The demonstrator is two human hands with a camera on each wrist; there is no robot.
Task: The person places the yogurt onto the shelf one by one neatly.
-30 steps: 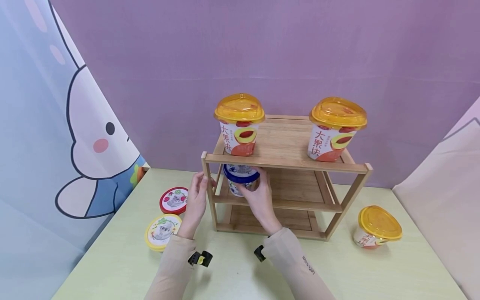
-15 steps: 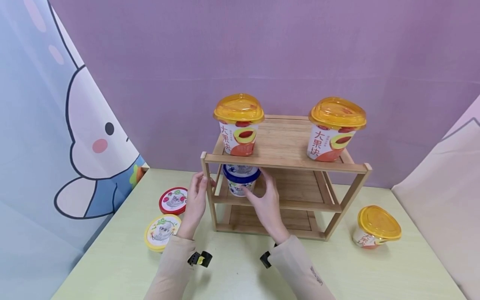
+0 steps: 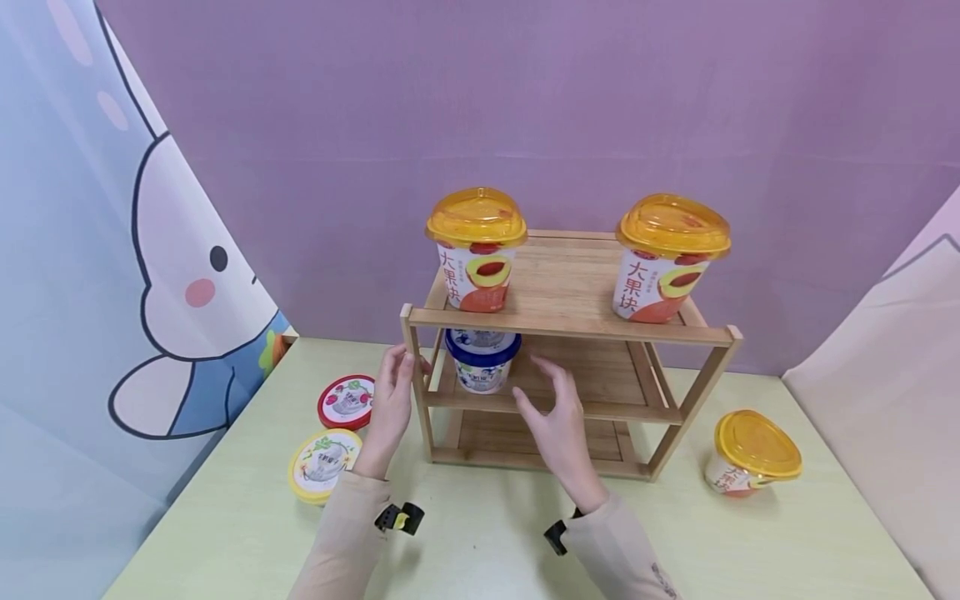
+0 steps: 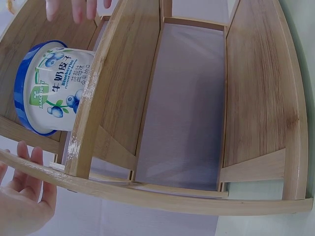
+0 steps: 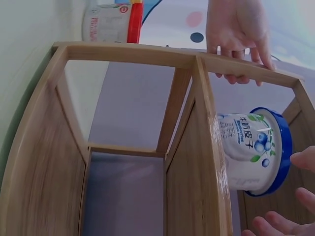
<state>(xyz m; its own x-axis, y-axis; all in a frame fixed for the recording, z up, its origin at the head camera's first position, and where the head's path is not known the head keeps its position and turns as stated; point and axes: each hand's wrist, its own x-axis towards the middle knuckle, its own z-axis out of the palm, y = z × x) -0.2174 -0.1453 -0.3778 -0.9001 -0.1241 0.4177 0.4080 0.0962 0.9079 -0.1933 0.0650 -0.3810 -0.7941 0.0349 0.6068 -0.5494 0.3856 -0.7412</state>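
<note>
A blueberry yogurt tub (image 3: 483,362) with a blue lid stands upright at the left end of the wooden rack's (image 3: 555,408) middle shelf. My right hand (image 3: 561,425) is just right of the tub, fingers spread and apart from it, holding nothing. In the right wrist view, those fingertips (image 5: 280,223) show beside the blue lid. My left hand (image 3: 393,408) holds the rack's upper left post; in the right wrist view its fingers (image 5: 234,77) pass round the bar. Two peach yogurt cups, one at left (image 3: 480,250) and one at right (image 3: 670,258), stand on the top shelf.
Left of the rack on the table (image 3: 465,550) are a red-lidded tub (image 3: 348,402) and a yellow-lidded tub (image 3: 324,467), near my left forearm. Another peach cup (image 3: 752,454) stands to the right. A purple backdrop (image 3: 525,108) hangs behind.
My right hand has let go of the blueberry yogurt tub and moved right, away from it. The tub stays on the middle shelf. My left hand has kept its place on the post.
</note>
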